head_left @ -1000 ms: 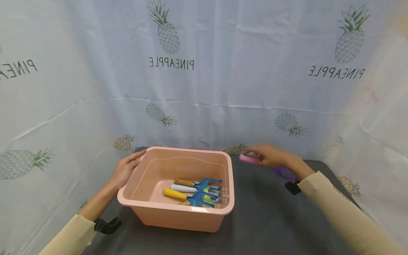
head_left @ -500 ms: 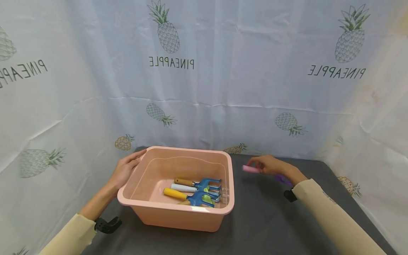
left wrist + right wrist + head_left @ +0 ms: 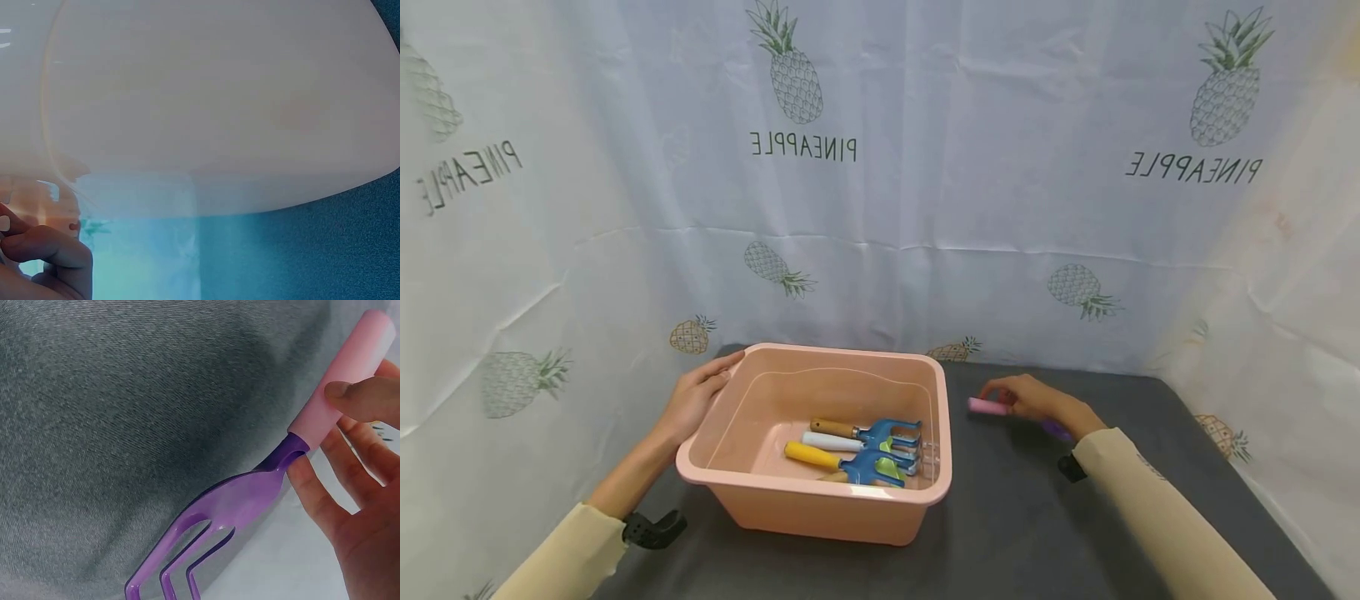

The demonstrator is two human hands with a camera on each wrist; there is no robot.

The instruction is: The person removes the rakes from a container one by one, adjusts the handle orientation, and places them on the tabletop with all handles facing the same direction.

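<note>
My left hand (image 3: 691,404) grips the left rim of a pink plastic basin (image 3: 827,517); the left wrist view shows its curled fingers (image 3: 47,247) at the basin's edge. Inside the basin lie several small garden hand tools with blue heads (image 3: 868,468) and yellow, white and brown handles. To the right of the basin, my right hand (image 3: 1030,396) holds a hand rake (image 3: 244,494) by its pink handle (image 3: 344,381), thumb on one side and fingers on the other. The rake's purple tines point away from the basin, low over the table, partly hidden by the hand in the head view.
A dark grey cloth (image 3: 1000,517) covers the table under the basin and the right hand. White curtains (image 3: 985,200) printed with pineapples hang behind the table and along both sides.
My right hand has come down toward the table with the hand rake, ending slightly lower in view. My left hand and the basin stay where they were.
</note>
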